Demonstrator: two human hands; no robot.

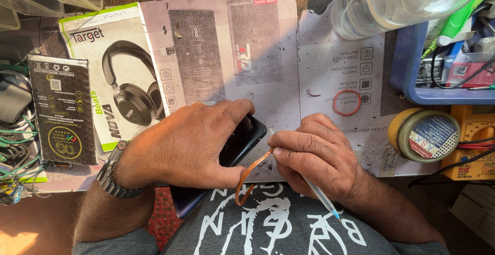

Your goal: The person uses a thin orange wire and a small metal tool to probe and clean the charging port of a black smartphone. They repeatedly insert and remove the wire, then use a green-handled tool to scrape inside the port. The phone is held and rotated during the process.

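My left hand [191, 144] covers and grips a dark smartphone [245, 136] lying at the table's near edge; only its top corner and lower end show. My right hand [314, 154] pinches a thin pen-like tool [320, 197] with a pale blue tip, its fine point touching the phone's right edge. A brown rubber band [247, 175] hangs looped from the phone beside my right thumb. A watch sits on my left wrist.
A flattened grey cardboard sheet [330, 69] covers the table. A white headphone box [121, 74] and a black box [62, 111] lie left. A red rubber ring [346, 103], a round tin [425, 134], a blue tray [412, 74], a clear bottle [397, 0] and a yellow meter [474, 141] stand right.
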